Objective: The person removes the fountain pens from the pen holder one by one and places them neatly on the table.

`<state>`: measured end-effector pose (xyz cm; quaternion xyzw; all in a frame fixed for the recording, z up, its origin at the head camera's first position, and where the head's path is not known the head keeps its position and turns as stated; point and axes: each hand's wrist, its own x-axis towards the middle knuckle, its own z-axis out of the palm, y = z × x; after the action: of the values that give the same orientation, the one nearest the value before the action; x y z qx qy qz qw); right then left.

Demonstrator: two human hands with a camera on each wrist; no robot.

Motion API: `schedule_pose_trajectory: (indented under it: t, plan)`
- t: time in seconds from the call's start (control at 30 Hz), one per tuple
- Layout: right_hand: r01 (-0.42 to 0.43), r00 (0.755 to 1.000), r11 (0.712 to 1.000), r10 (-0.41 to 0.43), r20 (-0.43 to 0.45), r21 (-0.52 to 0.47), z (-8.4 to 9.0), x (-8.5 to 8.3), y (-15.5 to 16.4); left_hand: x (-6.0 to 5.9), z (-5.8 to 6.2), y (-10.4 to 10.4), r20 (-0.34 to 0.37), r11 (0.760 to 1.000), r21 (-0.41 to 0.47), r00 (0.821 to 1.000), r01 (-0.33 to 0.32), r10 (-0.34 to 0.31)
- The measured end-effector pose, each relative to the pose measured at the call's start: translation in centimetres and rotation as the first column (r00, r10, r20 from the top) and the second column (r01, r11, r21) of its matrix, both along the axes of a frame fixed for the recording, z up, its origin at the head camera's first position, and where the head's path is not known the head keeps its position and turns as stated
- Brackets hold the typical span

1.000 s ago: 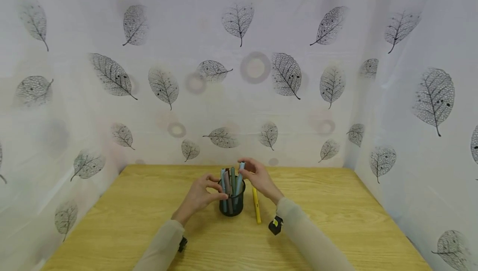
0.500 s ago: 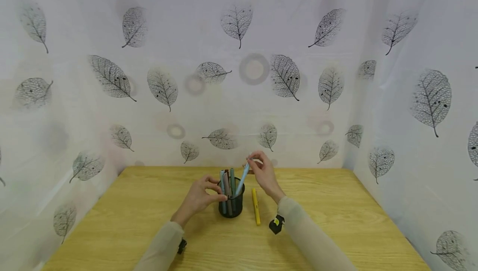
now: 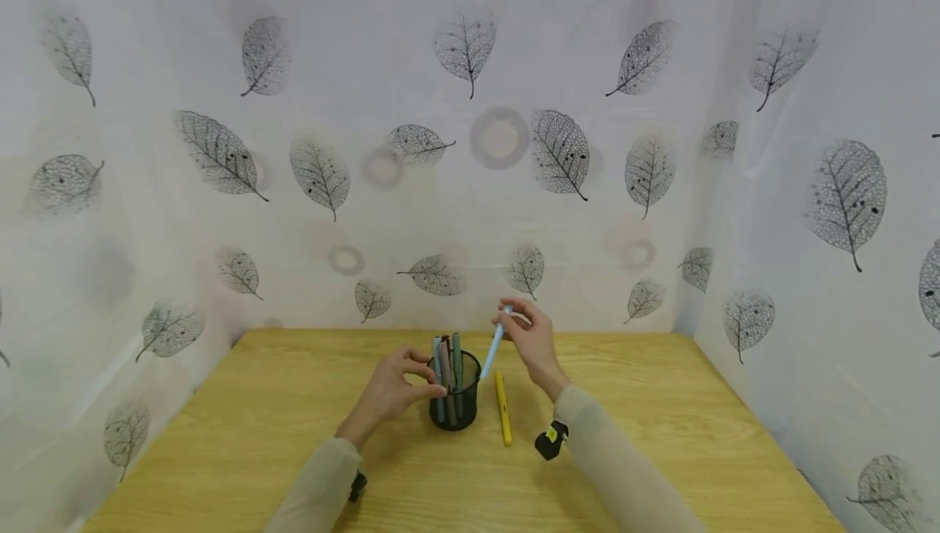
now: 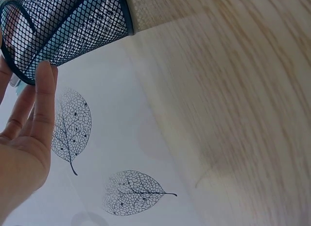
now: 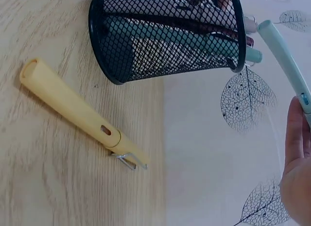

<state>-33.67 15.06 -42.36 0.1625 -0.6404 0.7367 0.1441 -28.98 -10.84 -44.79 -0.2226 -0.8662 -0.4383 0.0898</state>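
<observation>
My right hand pinches a light blue pen near its upper end. The pen slants down to the left, its lower tip just outside the right rim of a black mesh pen cup. On the cup's left side, my left hand grips the rim between thumb and fingers. Inside the cup, several pens stand upright, among them a green pen and a greyish-mauve one. A yellow pen lies on the table right of the cup; its metal clip shows in the right wrist view.
The wood-grain table reaches back to a pale curtain printed with dark leaves, which also hangs along both sides. A small black device is strapped at the right wrist.
The right hand has drawn the light blue pen up out of the cup and moved it to the right. My left hand has stayed at the rim.
</observation>
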Motion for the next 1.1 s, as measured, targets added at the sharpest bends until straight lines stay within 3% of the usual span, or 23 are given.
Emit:
schedule_pose_trajectory:
  t: [0.23, 0.37, 0.63, 0.77, 1.1]
  plan:
    - [-0.024, 0.995, 0.999, 0.019, 0.103, 0.041, -0.4, -0.1, 1.6, 0.1, -0.1, 0.1, -0.008, 1.000, 0.004, 1.000, 0.009, -0.009]
    - [-0.055, 0.981, 0.992, 0.032, 0.191, 0.117, -1.2, -0.2, 2.5, 0.1, -0.2, 0.1, -0.008, 1.000, 0.013, 1.000, 0.018, -0.018]
    - [-0.131, 0.965, 0.947, 0.054, 0.258, 0.292, -2.5, -0.4, 4.1, -0.2, -0.2, 0.0, 0.000, 1.000, 0.011, 1.000, 0.002, -0.002]
    - [-0.186, 0.949, 0.907, 0.067, 0.307, 0.378, -3.1, -0.4, 4.8, -0.2, -0.1, -0.1, 0.004, 1.000, 0.013, 1.000, -0.003, 0.003]
    - [-0.336, 0.914, 0.773, 0.128, 0.386, 0.538, -4.7, -0.1, 6.6, -0.2, -0.1, 0.1, -0.012, 1.000, 0.010, 1.000, -0.001, 0.001]
